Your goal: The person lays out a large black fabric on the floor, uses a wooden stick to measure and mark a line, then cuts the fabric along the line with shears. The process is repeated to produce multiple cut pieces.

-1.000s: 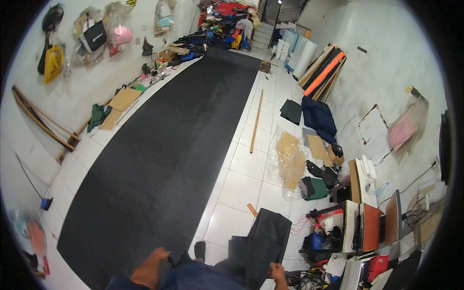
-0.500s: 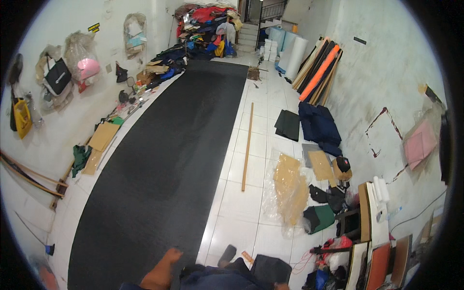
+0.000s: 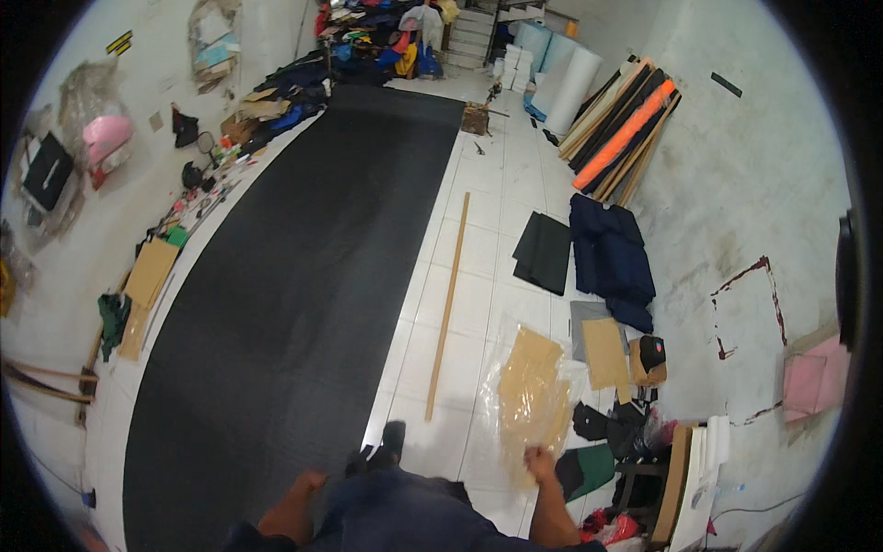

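A long sheet of black fabric [image 3: 285, 276] lies flat down the floor, running from near my body to the far end. My left hand [image 3: 311, 480] hangs over its right edge with the fingers loosely curled together and nothing visible in them. Off to my right, my right hand [image 3: 540, 463] is raised with bent arm and fingers curled in. It appears in front of a clear plastic bag [image 3: 497, 405] with brown paper pattern pieces [image 3: 529, 363]; whether it touches the bag cannot be told. My dark shoe [image 3: 394, 437] is beside the fabric's edge.
A long wooden stick [image 3: 448, 308] lies on the white tiles. To the right are folded black cloth [image 3: 543, 253], a navy cloth stack [image 3: 610, 258] and leaning fabric rolls [image 3: 621, 138]. Clothes are heaped [image 3: 377, 41] at the back; cardboard pieces [image 3: 152, 271] lie along the left.
My view has shifted and turned. My right hand has risen into view on the right. My feet now show closer to the fabric's edge, and the dark object at my right is no longer visible.
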A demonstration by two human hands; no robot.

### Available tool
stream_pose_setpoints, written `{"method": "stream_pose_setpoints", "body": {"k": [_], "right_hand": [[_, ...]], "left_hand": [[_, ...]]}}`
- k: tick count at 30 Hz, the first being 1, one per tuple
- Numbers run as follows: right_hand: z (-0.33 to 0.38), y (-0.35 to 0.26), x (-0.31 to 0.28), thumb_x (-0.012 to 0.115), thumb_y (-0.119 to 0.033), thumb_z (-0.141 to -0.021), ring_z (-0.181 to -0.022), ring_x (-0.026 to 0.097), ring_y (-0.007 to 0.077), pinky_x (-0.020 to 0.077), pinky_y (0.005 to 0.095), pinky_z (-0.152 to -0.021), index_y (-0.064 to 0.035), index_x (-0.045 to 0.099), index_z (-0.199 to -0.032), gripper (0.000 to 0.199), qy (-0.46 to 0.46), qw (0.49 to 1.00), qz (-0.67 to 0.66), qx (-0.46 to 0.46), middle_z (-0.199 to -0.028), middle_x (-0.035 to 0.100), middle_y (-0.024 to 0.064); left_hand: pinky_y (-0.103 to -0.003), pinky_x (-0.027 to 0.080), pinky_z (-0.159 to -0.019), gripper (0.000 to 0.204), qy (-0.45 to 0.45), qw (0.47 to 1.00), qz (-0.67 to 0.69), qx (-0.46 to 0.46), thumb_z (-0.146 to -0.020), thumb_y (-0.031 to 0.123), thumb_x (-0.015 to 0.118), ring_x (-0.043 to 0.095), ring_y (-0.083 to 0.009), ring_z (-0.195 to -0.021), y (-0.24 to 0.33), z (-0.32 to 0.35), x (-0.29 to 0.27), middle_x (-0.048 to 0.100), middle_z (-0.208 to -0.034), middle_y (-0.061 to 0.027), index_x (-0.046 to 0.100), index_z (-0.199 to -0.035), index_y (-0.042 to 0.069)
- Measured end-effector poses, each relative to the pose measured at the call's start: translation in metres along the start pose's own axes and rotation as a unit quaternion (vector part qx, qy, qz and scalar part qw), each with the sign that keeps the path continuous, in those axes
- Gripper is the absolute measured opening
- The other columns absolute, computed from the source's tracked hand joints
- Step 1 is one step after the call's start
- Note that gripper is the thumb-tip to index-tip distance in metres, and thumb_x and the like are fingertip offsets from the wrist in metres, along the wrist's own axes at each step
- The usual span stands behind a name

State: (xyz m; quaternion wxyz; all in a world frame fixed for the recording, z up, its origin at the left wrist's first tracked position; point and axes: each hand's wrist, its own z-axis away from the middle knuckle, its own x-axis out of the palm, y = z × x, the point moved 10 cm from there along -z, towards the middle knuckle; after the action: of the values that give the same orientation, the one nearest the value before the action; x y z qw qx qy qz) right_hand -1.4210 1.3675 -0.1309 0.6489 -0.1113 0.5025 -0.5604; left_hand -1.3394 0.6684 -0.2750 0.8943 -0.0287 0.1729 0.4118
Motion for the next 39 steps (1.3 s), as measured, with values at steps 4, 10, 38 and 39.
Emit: {"method": "stream_pose_setpoints", "body": {"k": [4, 10, 38, 39], "right_hand": [[0.050, 0.155, -0.009, 0.069, -0.035, -0.088, -0.054, 0.059, 0.0207, 0.0492, 0.0376, -0.055, -0.0029, 0.066, -0.072, 0.036, -0.044, 0.976, 0.006, 0.212, -0.063, 0.063, 0.0083], [-0.009, 0.122, 0.027, 0.069, -0.033, -0.088, -0.057, 0.062, 0.0219, 0.0514, 0.0380, -0.056, -0.0040, 0.067, -0.083, 0.029, -0.107, 0.928, -0.021, 0.356, -0.069, 0.066, 0.0094], [-0.913, -0.342, -0.131, 0.064, -0.038, -0.093, -0.071, 0.063, 0.0201, 0.0514, 0.0369, -0.064, -0.0022, 0.066, -0.110, 0.040, -0.218, 0.941, 0.111, 0.233, -0.086, 0.069, 0.0089], [-0.927, -0.355, -0.125, 0.063, -0.037, -0.094, -0.069, 0.063, 0.0200, 0.0505, 0.0364, -0.062, -0.0025, 0.065, -0.107, 0.037, -0.233, 0.935, 0.109, 0.244, -0.085, 0.068, 0.0089]], "left_hand": [[-0.044, 0.050, -0.093, 0.054, 0.108, 0.974, -0.090, 0.178, -0.091, 0.045, 0.064, 0.066, -0.0340, -0.108, 0.307, 0.045, -0.109, 0.069, -0.115, -0.0210, 0.066, -0.122, 0.000], [-0.039, 0.051, -0.091, 0.045, 0.206, 0.918, 0.043, 0.337, -0.091, 0.037, 0.066, 0.067, -0.0301, -0.104, 0.624, 0.089, -0.268, 0.071, -0.112, -0.0179, 0.067, -0.117, 0.000], [-0.042, 0.048, -0.099, 0.052, 0.221, 0.926, 0.096, 0.291, -0.090, 0.043, 0.065, 0.063, -0.0353, -0.115, 1.359, -0.141, -0.519, 0.067, -0.121, -0.0233, 0.067, -0.121, 0.001], [-0.041, 0.049, -0.098, 0.051, 0.237, 0.915, 0.101, 0.311, -0.089, 0.042, 0.066, 0.065, -0.0345, -0.113, 1.379, -0.148, -0.538, 0.068, -0.119, -0.0221, 0.067, -0.121, 0.002]]}}
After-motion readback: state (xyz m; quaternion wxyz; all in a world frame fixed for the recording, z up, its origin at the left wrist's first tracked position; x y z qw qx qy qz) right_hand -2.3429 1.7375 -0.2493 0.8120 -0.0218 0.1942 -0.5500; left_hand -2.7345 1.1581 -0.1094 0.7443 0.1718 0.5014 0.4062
